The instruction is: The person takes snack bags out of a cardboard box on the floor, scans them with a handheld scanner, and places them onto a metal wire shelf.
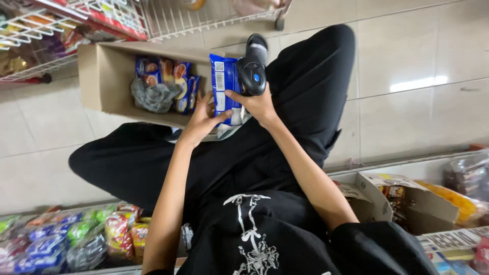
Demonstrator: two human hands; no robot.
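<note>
Blue foil snack packet (pixel 224 86), long axis upright, above open cardboard box (pixel 97 76); gripped at lower edge by left hand (pixel 201 122). Black handheld barcode scanner (pixel 251 76) clasped in right hand (pixel 260 104), just right of packet, touching.

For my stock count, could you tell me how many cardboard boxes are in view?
2: one open cardboard box on the floor ahead holding blue snack packets; another open cardboard box at lower right. More may be hidden.
</note>
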